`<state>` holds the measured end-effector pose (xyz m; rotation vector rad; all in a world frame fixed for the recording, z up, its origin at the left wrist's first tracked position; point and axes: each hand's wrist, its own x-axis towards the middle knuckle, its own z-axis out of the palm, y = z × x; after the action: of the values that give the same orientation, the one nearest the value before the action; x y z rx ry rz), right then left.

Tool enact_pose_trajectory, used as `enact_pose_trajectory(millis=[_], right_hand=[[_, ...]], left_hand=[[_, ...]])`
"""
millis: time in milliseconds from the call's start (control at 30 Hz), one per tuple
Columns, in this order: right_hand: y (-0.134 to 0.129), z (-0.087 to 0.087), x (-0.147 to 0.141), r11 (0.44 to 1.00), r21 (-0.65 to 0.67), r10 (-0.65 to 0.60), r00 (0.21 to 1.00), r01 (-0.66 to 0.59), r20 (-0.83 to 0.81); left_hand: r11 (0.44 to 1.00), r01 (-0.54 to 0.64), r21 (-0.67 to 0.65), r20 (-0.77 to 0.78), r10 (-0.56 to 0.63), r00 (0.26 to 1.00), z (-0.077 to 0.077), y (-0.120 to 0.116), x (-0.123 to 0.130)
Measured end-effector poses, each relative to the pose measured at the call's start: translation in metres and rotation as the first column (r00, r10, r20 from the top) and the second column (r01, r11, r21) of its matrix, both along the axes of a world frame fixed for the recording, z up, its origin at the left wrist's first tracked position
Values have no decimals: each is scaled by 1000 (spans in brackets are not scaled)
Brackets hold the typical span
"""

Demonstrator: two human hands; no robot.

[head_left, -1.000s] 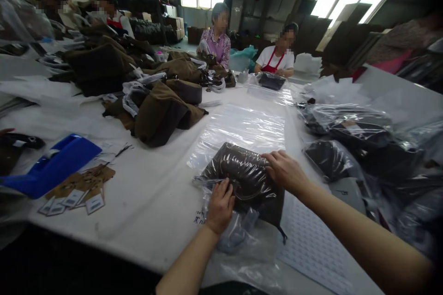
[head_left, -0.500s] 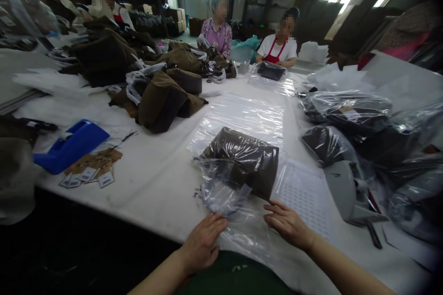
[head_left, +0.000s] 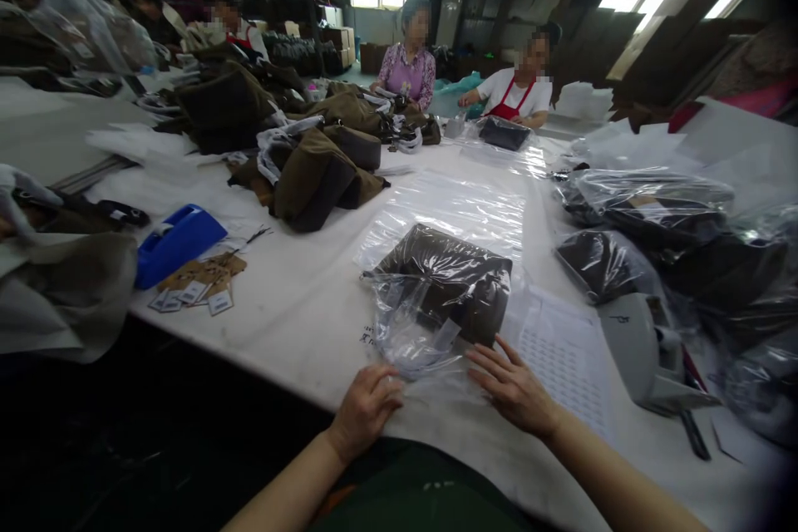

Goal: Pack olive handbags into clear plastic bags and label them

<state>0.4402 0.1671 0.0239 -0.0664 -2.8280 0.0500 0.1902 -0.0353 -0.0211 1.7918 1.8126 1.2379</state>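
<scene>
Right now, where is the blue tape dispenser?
In the head view, the blue tape dispenser sits at left on the white table, just beyond the brown tags.

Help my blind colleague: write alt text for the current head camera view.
A person's left hand and right hand are at the near end of clear plastic around a dark bag on a white table. Brown bags lie to the left, plastic-wrapped bags to the right.

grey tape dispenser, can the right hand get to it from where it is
Likely yes: only a flat printed sheet seems to lie between the right hand and the grey tape dispenser, with nothing upright blocking.
</scene>
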Motion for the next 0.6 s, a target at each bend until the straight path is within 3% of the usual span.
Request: enact_pose_trajectory(millis=[67, 133, 167, 233, 300, 333, 367, 433, 500, 600], right_hand=[[-5, 15, -5, 995, -93, 20, 1000, -22, -17], [-13, 34, -12, 962, -263, -65, 997, 72, 37], [-19, 44, -18, 913, -367, -145, 982, 178, 118], [-32, 59, -30, 726, -541, -256, 897, 424, 360], [-45, 68, -43, 548, -597, -244, 794, 586, 556], [-50, 70, -49, 513, -588, -239, 762, 625, 602], [-54, 71, -53, 513, -564, -259, 743, 647, 617], [-58, 73, -62, 572, -494, -352, 740, 655, 573], [-58, 75, -71, 652, -446, -414, 781, 613, 468], [-52, 75, -84, 760, -430, -391, 872, 486, 295]], left_hand=[[998, -64, 7, 46, 64, 997, 7, -3, 3], [983, -150, -111, 202, 170, 965, 16, -6, 6], [960, -192, -205, 273, 244, 930, 20, -7, 6], [882, -226, -414, 352, 384, 854, 24, -11, 3], [798, -192, -571, 366, 457, 811, 24, -13, -2], [769, -175, -615, 363, 473, 803, 23, -13, -5], [750, -165, -641, 358, 481, 800, 21, -13, -8], [736, -170, -655, 340, 488, 804, 21, -11, -10], [732, -180, -657, 314, 482, 818, 24, -7, -11], [736, -194, -648, 262, 456, 850, 32, -4, -11]])
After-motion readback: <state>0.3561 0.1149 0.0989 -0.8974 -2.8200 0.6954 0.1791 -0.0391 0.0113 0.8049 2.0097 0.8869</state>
